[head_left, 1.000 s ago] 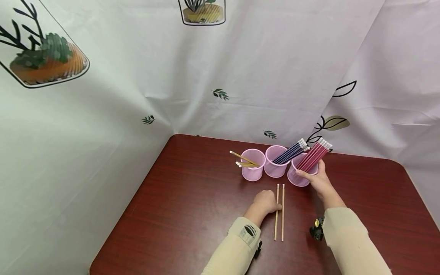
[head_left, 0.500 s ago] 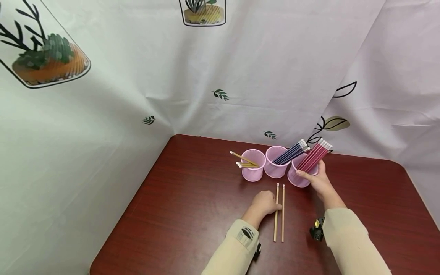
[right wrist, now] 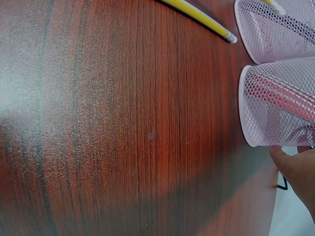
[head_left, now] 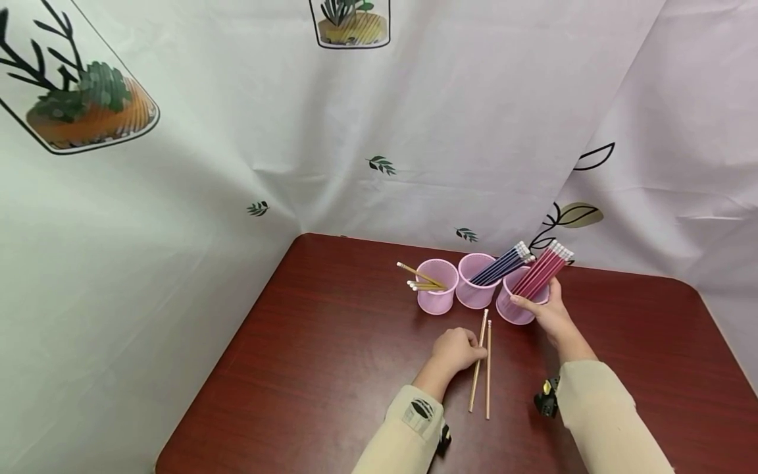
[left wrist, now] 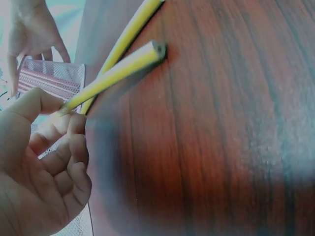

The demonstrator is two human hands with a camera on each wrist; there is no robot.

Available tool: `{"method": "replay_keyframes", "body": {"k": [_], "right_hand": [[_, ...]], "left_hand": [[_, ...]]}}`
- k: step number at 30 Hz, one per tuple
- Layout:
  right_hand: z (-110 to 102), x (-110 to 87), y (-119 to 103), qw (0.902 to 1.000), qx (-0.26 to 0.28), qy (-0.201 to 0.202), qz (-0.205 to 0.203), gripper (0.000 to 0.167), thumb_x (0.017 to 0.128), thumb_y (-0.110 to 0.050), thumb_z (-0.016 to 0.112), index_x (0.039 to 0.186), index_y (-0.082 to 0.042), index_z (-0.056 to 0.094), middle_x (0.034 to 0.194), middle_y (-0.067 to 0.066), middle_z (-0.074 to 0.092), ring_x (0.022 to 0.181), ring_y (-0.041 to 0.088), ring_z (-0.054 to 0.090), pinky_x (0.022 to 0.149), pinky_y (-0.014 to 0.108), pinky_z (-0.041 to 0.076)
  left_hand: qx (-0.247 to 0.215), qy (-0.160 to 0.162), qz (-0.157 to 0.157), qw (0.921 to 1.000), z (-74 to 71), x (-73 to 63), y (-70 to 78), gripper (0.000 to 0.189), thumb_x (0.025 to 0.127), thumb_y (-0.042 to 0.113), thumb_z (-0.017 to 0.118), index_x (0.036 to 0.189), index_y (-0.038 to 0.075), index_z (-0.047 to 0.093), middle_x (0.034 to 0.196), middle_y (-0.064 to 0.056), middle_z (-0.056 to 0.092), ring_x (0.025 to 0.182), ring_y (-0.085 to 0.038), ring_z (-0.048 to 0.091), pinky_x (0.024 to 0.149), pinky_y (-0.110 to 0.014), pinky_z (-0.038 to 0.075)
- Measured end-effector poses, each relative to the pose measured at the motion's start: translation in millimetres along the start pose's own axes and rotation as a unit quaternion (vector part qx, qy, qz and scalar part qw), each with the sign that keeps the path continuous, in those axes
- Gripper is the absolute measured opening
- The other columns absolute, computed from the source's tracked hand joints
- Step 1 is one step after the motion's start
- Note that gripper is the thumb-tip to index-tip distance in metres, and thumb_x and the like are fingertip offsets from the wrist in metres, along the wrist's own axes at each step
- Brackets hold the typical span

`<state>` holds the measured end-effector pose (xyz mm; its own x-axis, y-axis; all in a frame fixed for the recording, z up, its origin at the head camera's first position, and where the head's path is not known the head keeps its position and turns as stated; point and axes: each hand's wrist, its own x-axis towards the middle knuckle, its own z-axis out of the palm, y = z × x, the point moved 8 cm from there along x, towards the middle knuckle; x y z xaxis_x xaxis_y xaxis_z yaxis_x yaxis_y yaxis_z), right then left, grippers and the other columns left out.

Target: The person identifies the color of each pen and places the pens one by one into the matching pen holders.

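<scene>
My left hand [head_left: 454, 349] pinches a yellow pencil [left wrist: 118, 73] between thumb and forefinger, its eraser end slanting toward the cups in the head view. Close beside it on the table lies a second yellow pencil [head_left: 488, 388]. At the right, my right hand [head_left: 552, 315] grips the side of a pink mesh pencil cup [right wrist: 253, 113], thumb near the rim. That cup holds a bunch of red pencils [head_left: 541, 271], erasers up and leaning right. In the right wrist view only part of this hand shows at the edge.
Left of the gripped cup, a middle pink cup [head_left: 476, 297] holds dark blue pencils [head_left: 500, 265]. Further left, another pink cup [head_left: 435, 303] has several yellow pencils [head_left: 428, 284] leaning left. All stand near the back of the brown wooden table [head_left: 331, 342], before a patterned cloth backdrop [head_left: 331, 131].
The pencil in my left hand has turned from lying parallel to the other one to a slant, its eraser end shifted right and toward the cups. My right hand stays on its cup.
</scene>
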<state>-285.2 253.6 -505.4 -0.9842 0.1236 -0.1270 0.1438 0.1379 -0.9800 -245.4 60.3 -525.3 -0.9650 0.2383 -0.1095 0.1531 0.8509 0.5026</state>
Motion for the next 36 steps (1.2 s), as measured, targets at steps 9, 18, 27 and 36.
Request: {"method": "replay_keyframes", "body": {"k": [9,18,27,36], "right_hand": [[-0.5,1.6,2.5,1.0000,0.003,0.001,0.006,0.096,0.084,-0.015,0.068,0.146,-0.014,-0.006,0.146,0.022,0.013,0.133,0.034,0.015,0.109,0.047,0.012],[-0.6,1.8,2.4,0.9999,0.009,-0.004,-0.005,0.098,0.083,-0.016,0.069,0.146,-0.014,-0.006,0.147,0.023,0.012,0.133,0.035,0.014,0.109,0.047,0.011],[-12.1,28.5,40.6,0.9993,0.021,0.010,-0.028,0.100,0.076,-0.025,0.077,0.145,-0.027,0.005,0.142,0.017,0.020,0.130,0.029,0.020,0.108,0.046,0.014],[-12.9,33.5,46.8,0.9991,0.030,0.008,-0.030,0.103,0.074,-0.026,0.078,0.145,-0.028,0.003,0.142,0.018,0.018,0.130,0.032,0.018,0.108,0.049,0.012]], "left_hand": [[-0.096,0.050,0.041,0.9932,-13.0,-1.6,0.0,0.006,0.069,0.023,0.067,0.066,0.019,0.063,0.054,0.016,0.049,0.051,-0.001,0.043,0.049,-0.016,0.032],[-0.157,0.069,0.042,0.9843,-25.6,-3.2,-0.8,0.009,0.075,0.022,0.068,0.083,0.020,0.065,0.055,0.018,0.050,0.039,0.006,0.043,0.048,-0.016,0.033],[-0.163,0.103,0.063,0.9792,-35.8,-1.5,2.2,0.009,0.076,0.024,0.068,0.084,0.020,0.065,0.058,0.018,0.052,0.045,0.005,0.043,0.048,-0.015,0.033],[-0.178,0.130,0.077,0.9723,-43.8,-1.7,4.2,0.008,0.075,0.022,0.069,0.081,0.019,0.064,0.059,0.015,0.055,0.051,0.004,0.045,0.050,-0.015,0.034]]}}
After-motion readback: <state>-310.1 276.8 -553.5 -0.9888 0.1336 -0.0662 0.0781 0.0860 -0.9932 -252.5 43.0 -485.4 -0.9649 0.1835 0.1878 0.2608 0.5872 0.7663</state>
